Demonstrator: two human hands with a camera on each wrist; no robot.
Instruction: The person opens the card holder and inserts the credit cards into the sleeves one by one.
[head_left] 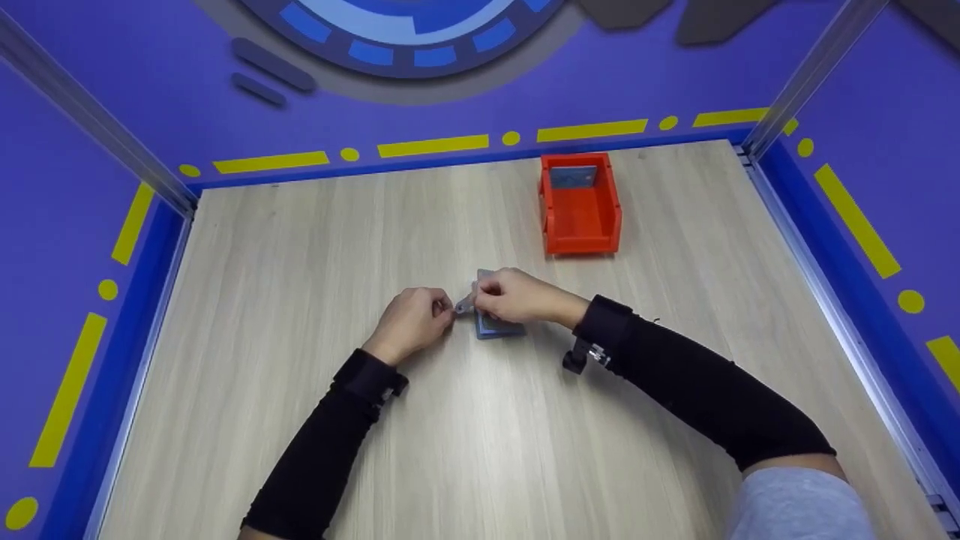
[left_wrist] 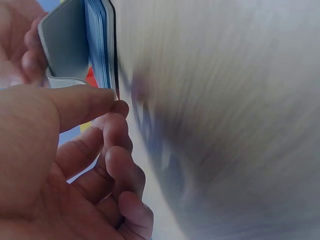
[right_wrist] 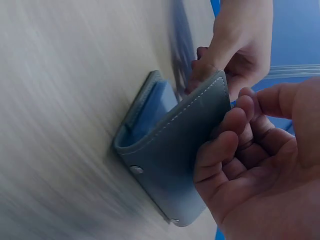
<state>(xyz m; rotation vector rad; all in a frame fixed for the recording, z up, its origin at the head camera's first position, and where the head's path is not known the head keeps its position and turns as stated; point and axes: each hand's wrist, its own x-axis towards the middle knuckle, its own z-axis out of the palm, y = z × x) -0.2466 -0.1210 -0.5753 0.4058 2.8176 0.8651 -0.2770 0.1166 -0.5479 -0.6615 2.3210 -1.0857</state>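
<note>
A grey-blue card holder (head_left: 496,330) with a stitched cover (right_wrist: 175,145) stands partly open on the table, its clear sleeves (left_wrist: 101,45) fanned inside. Two metal snaps (right_wrist: 136,170) show along its folded side. My right hand (head_left: 517,295) holds the raised cover by its edge with curled fingers. On the other side my left hand (head_left: 411,319) pinches with thumb and index finger at a small strap (head_left: 463,306) of the holder. In the left wrist view, the thumb hides part of the strap, so the exact contact is covered.
A red open-front bin (head_left: 581,244) stands behind the card holder to the right, with a flat grey-blue item (head_left: 573,177) against its back wall. Blue-purple panels (head_left: 420,112) border the wooden table (head_left: 300,247) at the back and sides.
</note>
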